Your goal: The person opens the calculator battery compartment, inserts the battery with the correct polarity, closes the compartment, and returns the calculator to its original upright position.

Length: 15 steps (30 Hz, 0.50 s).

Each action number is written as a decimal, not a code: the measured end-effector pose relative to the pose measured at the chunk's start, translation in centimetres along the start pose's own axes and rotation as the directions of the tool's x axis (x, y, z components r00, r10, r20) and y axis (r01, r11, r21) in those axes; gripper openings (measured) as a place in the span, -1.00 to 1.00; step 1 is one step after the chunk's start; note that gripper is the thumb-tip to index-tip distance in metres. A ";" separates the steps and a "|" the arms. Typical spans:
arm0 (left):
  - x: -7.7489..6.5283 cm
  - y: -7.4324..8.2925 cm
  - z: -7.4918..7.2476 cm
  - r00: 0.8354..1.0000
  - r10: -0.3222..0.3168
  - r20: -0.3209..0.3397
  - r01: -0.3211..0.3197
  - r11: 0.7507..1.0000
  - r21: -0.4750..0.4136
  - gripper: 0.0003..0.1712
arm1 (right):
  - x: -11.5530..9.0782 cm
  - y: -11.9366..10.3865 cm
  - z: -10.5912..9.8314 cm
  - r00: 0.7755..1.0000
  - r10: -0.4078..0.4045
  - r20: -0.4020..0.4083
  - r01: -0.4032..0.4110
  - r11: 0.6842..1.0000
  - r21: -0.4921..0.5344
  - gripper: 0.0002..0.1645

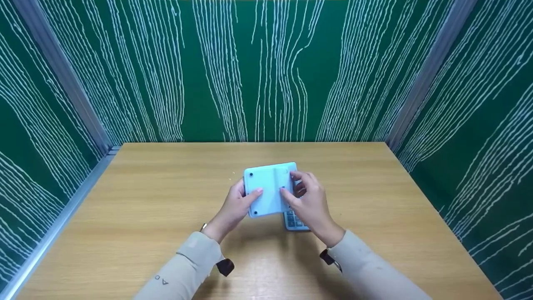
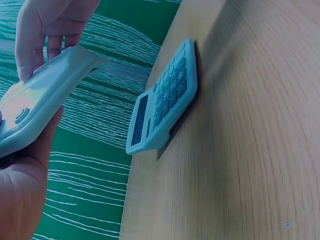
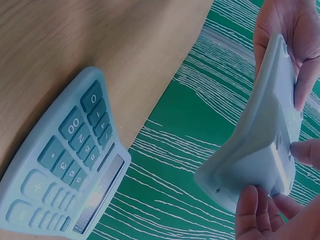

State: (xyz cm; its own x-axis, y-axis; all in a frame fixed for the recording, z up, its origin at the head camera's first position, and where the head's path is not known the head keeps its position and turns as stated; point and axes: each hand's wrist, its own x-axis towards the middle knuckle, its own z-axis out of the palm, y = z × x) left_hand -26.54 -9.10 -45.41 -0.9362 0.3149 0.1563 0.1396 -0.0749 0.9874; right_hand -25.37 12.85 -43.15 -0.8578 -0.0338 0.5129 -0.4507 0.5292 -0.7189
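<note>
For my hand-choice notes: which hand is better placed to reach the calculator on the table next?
Probably the right hand: in the head view it lies nearer the calculator, though it also holds the blue device. The left hand holds that device's opposite edge.

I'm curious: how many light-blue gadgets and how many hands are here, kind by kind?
Calculator on the table: 1
Held light-blue device, back showing: 1
Hands, left hand and right hand: 2
Total: 4
</note>
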 end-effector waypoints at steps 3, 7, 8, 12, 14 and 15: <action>0.0 -0.1 0.0 1.000 0.029 0.008 -0.029 0.999 0.025 -0.38 | 0.0 0.0 -0.1 1.000 -0.002 -0.007 0.002 1.000 -0.006 -0.48; -0.1 0.0 0.1 0.999 0.036 0.010 -0.037 0.998 0.046 -0.38 | 0.0 -0.1 -0.1 1.000 0.003 -0.009 -0.003 1.000 -0.001 -0.49; -0.1 0.0 0.2 0.999 0.035 0.010 -0.035 0.998 0.049 -0.38 | 0.1 -0.2 -0.2 1.000 0.006 -0.010 -0.006 1.000 0.001 -0.49; -0.1 0.1 0.3 0.999 0.036 0.011 -0.037 0.998 0.051 -0.37 | 0.2 -0.2 -0.2 1.000 0.016 -0.015 -0.016 1.000 0.006 -0.50; -0.1 0.2 0.4 0.999 0.036 0.009 -0.036 0.998 0.049 -0.37 | 0.2 -0.2 -0.1 1.000 0.019 -0.014 -0.019 1.000 0.012 -0.50; -0.1 0.2 0.5 0.999 0.037 0.007 -0.037 0.998 0.048 -0.37 | 0.2 -0.2 -0.1 1.000 0.020 -0.013 -0.020 1.000 0.015 -0.51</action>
State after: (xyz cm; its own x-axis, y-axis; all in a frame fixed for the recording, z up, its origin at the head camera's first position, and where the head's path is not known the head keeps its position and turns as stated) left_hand -26.22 -8.71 -45.24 -0.9282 0.3185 0.1924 0.1892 -0.0413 0.9811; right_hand -25.42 12.87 -42.86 -0.8633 -0.0123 0.5045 -0.4374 0.5166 -0.7360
